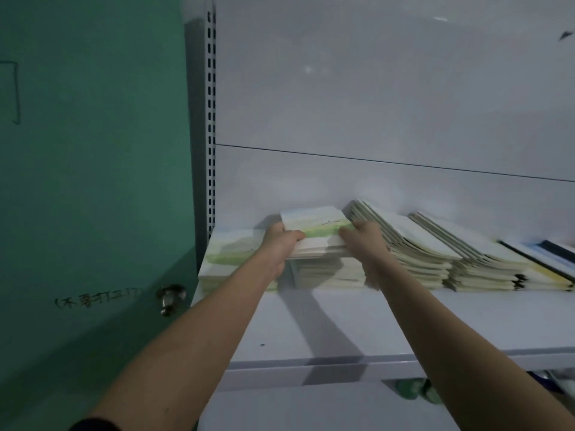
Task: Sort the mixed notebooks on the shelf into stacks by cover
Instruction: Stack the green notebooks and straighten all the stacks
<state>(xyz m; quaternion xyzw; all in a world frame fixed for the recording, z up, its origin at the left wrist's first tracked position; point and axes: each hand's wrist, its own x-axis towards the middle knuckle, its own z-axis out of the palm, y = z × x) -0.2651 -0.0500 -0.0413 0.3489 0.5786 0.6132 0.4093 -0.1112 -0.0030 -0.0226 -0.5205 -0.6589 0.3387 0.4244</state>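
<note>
On the white shelf lie several stacks of notebooks. Both hands hold a small bundle of notebooks with a green-and-blue landscape cover, lifted a little above a lower stack. My left hand grips the bundle's left end, thumb on top. My right hand grips its right end. A stack with the same landscape cover sits at the far left. To the right, two slanted stacks of pale-covered notebooks lean toward the back panel.
A green door with a metal knob stands left of the shelf upright. Darker-edged notebooks lie at the far right. The white back panel rises behind the stacks. Green items show under the shelf.
</note>
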